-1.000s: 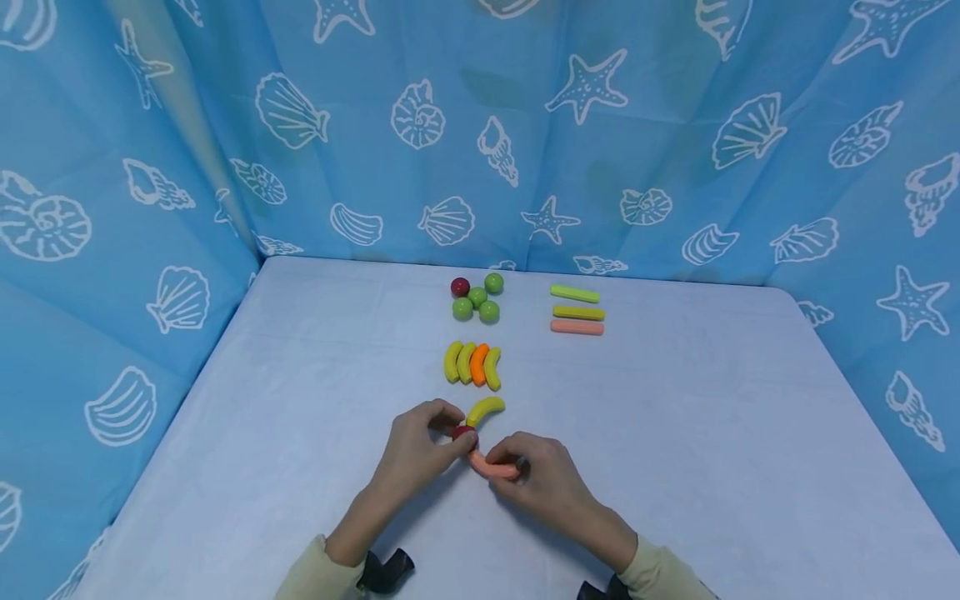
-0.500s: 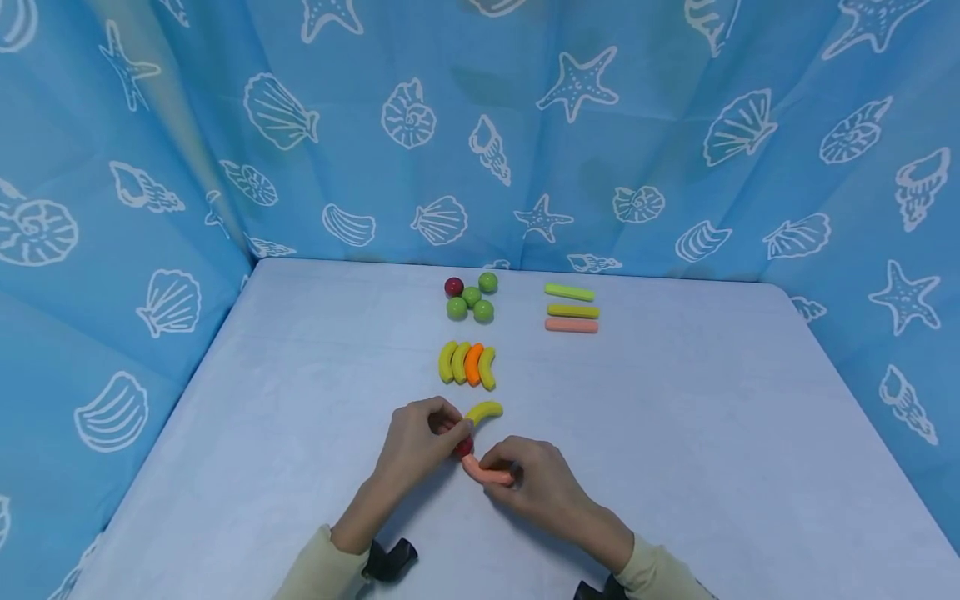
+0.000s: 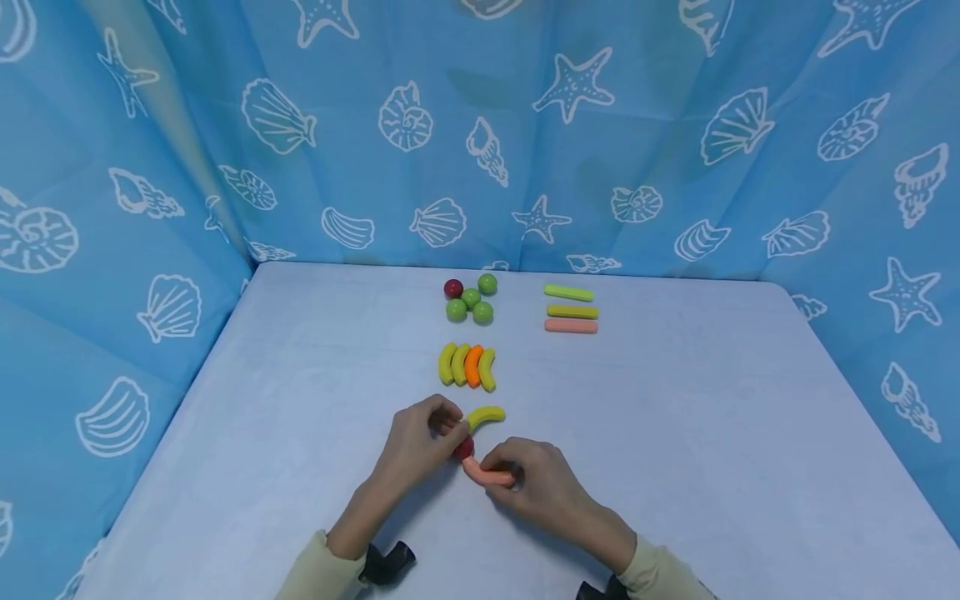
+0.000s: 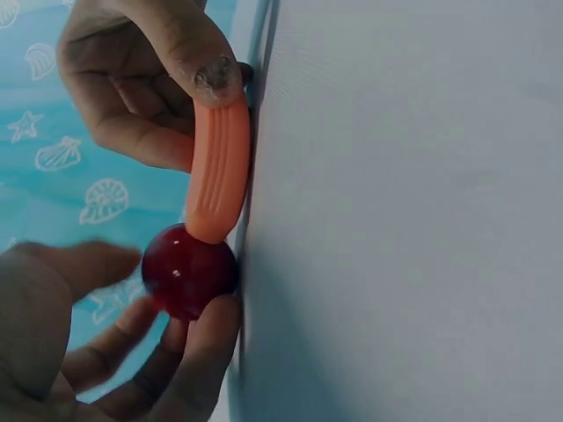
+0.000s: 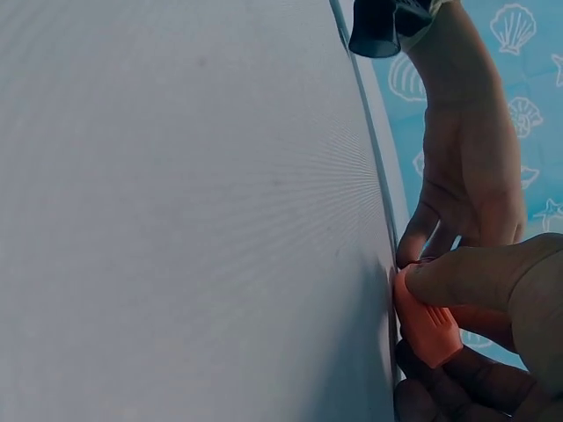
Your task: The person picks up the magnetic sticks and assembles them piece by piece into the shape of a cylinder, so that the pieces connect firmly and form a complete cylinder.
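A dark red ball (image 3: 465, 448) sits between the thumb and fingers of my left hand (image 3: 416, 440). In the left wrist view its glossy side shows, with fingertips touching it from below and the thumb at its edge. One end of a curved salmon-pink rod (image 4: 215, 176) meets the ball. My right hand (image 3: 542, 479) pinches that rod near its other end, between thumb and fingers. On the far side of the ball lies a curved yellow rod (image 3: 487, 413), its near end partly behind my left fingers. The right wrist view shows the pink rod's grooved, faceted end.
Beyond the hands lie several curved rods, yellow and one orange (image 3: 473, 367), side by side. Behind them are several green balls (image 3: 483, 313) and one dark red ball (image 3: 453, 288). Three straight rods, including a pink one (image 3: 572, 327), lie to the right on the white table (image 3: 712, 433).
The head view has shifted slightly. The dark red ball and both attached-looking curved rods have moved a little toward me, and my left thumb has shifted on the ball. My right hand keeps its pinch.
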Demonstrator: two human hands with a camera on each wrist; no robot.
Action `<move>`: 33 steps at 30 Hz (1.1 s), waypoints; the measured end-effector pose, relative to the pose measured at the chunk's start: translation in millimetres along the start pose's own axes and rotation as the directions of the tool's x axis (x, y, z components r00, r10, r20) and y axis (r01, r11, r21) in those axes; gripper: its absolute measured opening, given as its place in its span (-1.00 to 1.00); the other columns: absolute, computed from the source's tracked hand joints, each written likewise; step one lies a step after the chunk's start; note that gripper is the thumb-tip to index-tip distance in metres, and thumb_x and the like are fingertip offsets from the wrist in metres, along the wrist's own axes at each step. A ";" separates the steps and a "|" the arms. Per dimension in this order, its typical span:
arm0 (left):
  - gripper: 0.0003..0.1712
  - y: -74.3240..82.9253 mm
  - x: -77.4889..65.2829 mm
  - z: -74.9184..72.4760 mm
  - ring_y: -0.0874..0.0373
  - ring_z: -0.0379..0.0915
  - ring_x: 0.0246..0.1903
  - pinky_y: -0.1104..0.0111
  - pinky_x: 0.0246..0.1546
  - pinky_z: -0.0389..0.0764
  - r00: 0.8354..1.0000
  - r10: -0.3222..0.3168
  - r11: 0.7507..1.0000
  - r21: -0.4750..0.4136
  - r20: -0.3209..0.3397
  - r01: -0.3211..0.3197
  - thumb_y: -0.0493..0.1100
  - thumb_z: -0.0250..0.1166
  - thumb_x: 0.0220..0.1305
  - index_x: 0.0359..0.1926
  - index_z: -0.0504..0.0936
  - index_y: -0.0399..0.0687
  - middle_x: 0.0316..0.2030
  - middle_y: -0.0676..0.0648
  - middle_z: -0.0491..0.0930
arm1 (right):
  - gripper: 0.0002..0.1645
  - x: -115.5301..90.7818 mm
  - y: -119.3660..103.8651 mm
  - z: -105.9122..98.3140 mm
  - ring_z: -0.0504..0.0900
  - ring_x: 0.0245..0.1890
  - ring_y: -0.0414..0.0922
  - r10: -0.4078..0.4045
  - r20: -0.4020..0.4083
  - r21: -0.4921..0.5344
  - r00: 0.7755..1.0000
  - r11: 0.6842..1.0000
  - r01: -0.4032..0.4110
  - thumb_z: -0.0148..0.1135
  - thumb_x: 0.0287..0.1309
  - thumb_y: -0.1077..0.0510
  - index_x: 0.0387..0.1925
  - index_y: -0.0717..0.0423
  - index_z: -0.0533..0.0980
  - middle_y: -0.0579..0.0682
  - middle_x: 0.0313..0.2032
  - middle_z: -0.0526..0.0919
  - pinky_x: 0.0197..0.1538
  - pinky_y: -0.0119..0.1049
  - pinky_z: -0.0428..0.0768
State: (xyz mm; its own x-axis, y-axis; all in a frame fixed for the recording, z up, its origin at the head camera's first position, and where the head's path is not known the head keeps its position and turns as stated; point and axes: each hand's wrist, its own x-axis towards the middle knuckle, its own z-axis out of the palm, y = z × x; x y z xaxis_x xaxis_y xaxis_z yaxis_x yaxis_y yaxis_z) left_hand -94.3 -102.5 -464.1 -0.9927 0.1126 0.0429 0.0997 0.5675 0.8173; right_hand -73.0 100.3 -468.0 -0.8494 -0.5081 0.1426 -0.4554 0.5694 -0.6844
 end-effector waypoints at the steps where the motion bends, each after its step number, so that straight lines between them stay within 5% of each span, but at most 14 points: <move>1: -0.86 -0.2 -1.6 -0.9 0.23 0.54 -0.36 0.40 -0.35 0.62 1.000 0.019 1.000 -0.004 0.009 -0.019 -0.18 0.40 0.23 -0.21 0.64 -0.07 -0.37 0.09 0.61 | -0.77 0.1 0.3 -0.3 0.53 -0.40 -0.35 0.001 0.000 -0.001 1.000 1.000 -0.001 0.53 0.00 0.23 -0.27 -0.05 0.70 -0.32 -0.38 0.64 -0.30 -0.41 0.57; 10: -0.66 0.4 -10.4 -7.0 0.19 0.52 -0.23 0.36 -0.17 0.66 0.981 0.153 0.983 0.084 0.117 -0.163 -0.18 0.57 0.04 -0.13 0.71 -0.04 -0.21 0.07 0.61 | -0.79 1.6 1.8 -2.4 0.55 -0.38 -0.31 -0.002 -0.004 -0.024 1.000 1.000 0.002 0.54 0.01 0.20 -0.27 -0.07 0.71 -0.30 -0.37 0.64 -0.23 -0.37 0.63; 24: -0.67 -1.5 -10.7 -8.3 0.22 0.54 -0.24 0.34 -0.13 0.66 0.986 0.136 0.988 0.065 0.099 -0.143 -0.20 0.58 0.03 -0.14 0.73 -0.01 -0.22 0.11 0.63 | -0.70 -2.8 11.0 -18.2 0.57 -0.30 -0.28 0.003 -0.014 -0.073 1.000 0.997 -0.004 0.58 -0.02 0.15 -0.20 -0.04 0.68 -0.25 -0.28 0.65 -0.21 -0.33 0.63; 33: -0.68 -3.6 -10.1 -7.3 0.20 0.54 -0.23 0.33 -0.15 0.66 0.988 0.118 0.992 0.040 0.103 -0.122 -0.24 0.57 0.03 -0.15 0.73 0.00 -0.20 0.09 0.63 | -0.74 -1.1 34.9 -44.4 0.64 -0.25 -0.17 -0.014 -0.143 -0.056 0.990 0.998 0.006 0.52 0.06 0.21 -0.19 0.06 0.66 -0.13 -0.25 0.69 -0.22 -0.26 0.69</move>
State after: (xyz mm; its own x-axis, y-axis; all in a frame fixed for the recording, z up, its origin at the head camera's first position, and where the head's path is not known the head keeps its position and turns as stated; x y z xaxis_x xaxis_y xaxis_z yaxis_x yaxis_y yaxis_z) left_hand -85.1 -111.7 -463.2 -0.9617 0.2624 0.0792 0.2230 0.5814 0.7825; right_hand -99.8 149.4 -460.3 -0.8723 -0.4182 0.2534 -0.4750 0.6015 -0.6424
